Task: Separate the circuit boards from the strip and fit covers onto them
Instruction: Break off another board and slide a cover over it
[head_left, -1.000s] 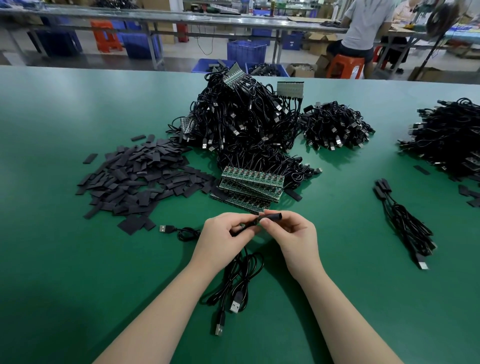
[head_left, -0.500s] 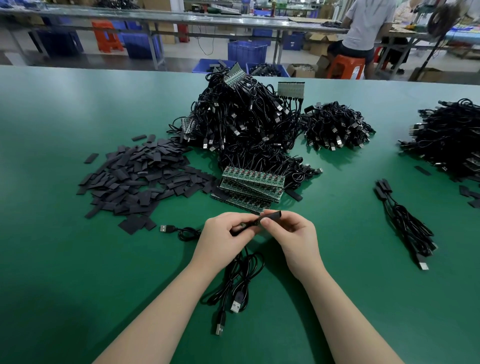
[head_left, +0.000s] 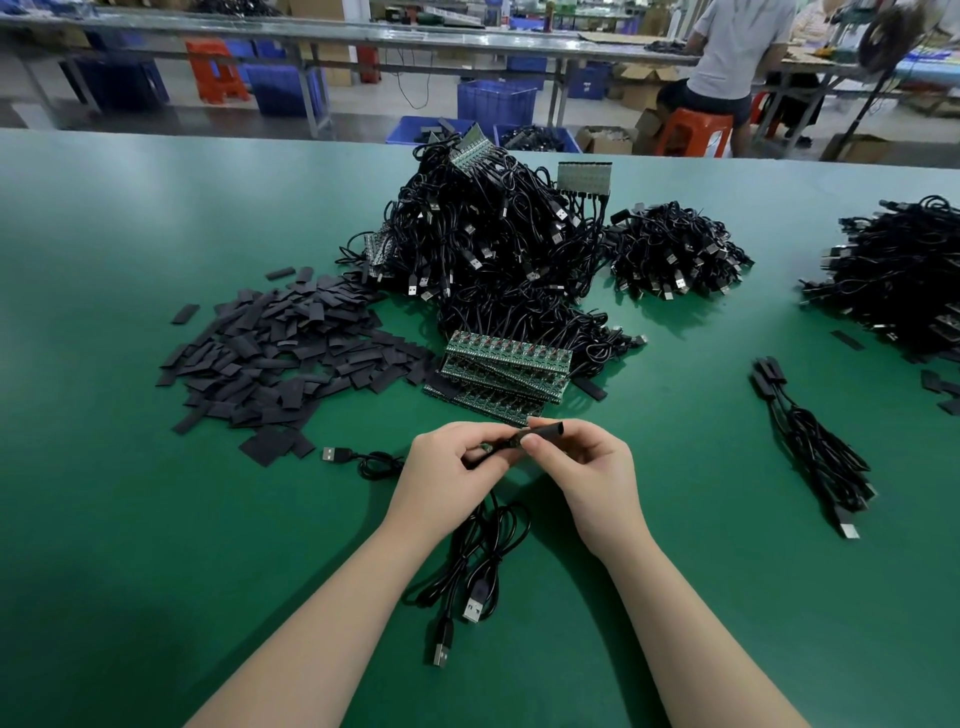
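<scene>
Nearest the camera, two bare forearms reached out over the green table (head_left: 130, 519), and loose black cables (head_left: 480, 561) with USB plugs trailed between them from the hands toward the near edge. The left hand (head_left: 447, 475) had its fingers curled round the cable end of a small circuit board (head_left: 491, 448) — only a sliver of the board showed between the fingers. The right hand (head_left: 592, 473) pinched a black cover (head_left: 545, 431) between thumb and forefinger, the sleeve's open mouth pointing right and its other end meeting the board. How far the board sat inside the cover could not be told.

Just left of the left hand lay a single coiled cable (head_left: 363, 460) with its plug pointing left. Just beyond the hands sat a stack of green circuit-board strips (head_left: 506, 371), their wires running back into a large heap of black cables (head_left: 493, 244). To the left of the strips spread a flat pile of loose black covers (head_left: 280, 353). Off to the right lay a small bundle of finished cables (head_left: 810, 441) with covers on — well apart from the hands. Farther back sat a smaller cable heap (head_left: 675, 254), and another at the right edge (head_left: 904, 275).

Past the table, a seated person (head_left: 727, 57) on an orange stool (head_left: 693, 130) faced away.
</scene>
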